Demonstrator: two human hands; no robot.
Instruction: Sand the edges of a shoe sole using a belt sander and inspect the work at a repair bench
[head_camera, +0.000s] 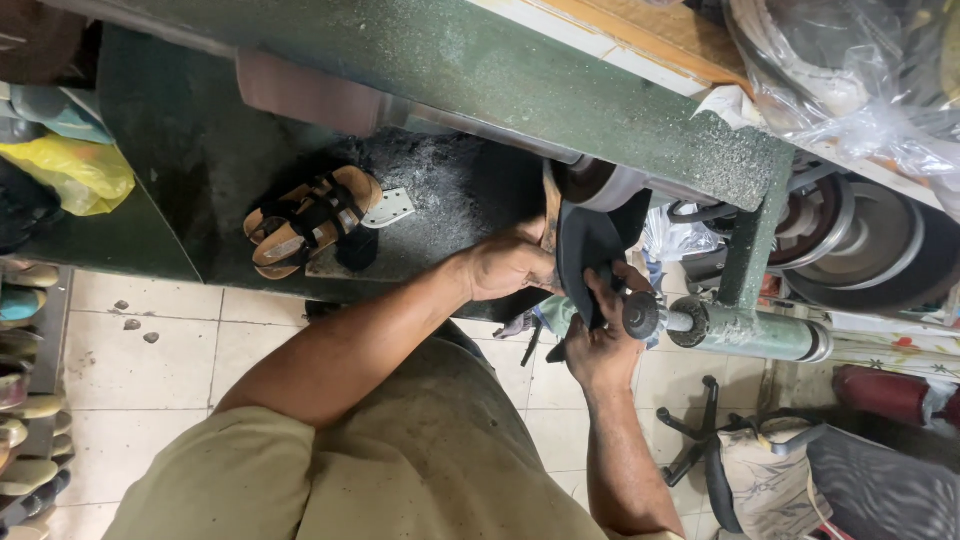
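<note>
Dark sole (590, 250) — between both hands' fingers (600, 285)

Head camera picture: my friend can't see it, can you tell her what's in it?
Seen from above, a person's left hand and right hand hold a dark shoe sole against the wheel of a green grinding machine. A small round grinding head sits beside the right hand. A pair of brown sandals lies on the dusty machine base, above a tiled floor.
</note>
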